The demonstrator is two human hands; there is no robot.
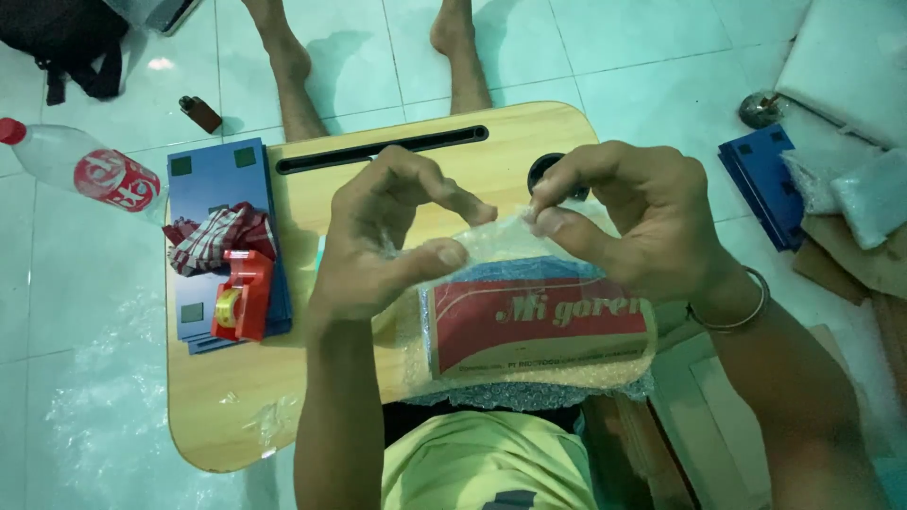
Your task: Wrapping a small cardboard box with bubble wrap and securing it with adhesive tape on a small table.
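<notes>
A cardboard box (pixel 539 326) with a red printed band lies wrapped in clear bubble wrap (pixel 501 246) on the near edge of a small wooden lap table (pixel 236 397). My left hand (pixel 387 231) pinches the upper edge of the wrap between thumb and fingers, above the box's left end. My right hand (pixel 628 212), with a metal bangle on its wrist, pinches the same edge a little to the right. Both hands hover over the middle of the table, close together.
A red tape dispenser (pixel 244 295) and a checked cloth (pixel 219 236) rest on a stack of blue boards (pixel 213 170) at the table's left. A plastic bottle (pixel 80 165) lies on the tiled floor. More blue boards (pixel 761 179) and cardboard lie right. Bare legs (pixel 283 66) stretch ahead.
</notes>
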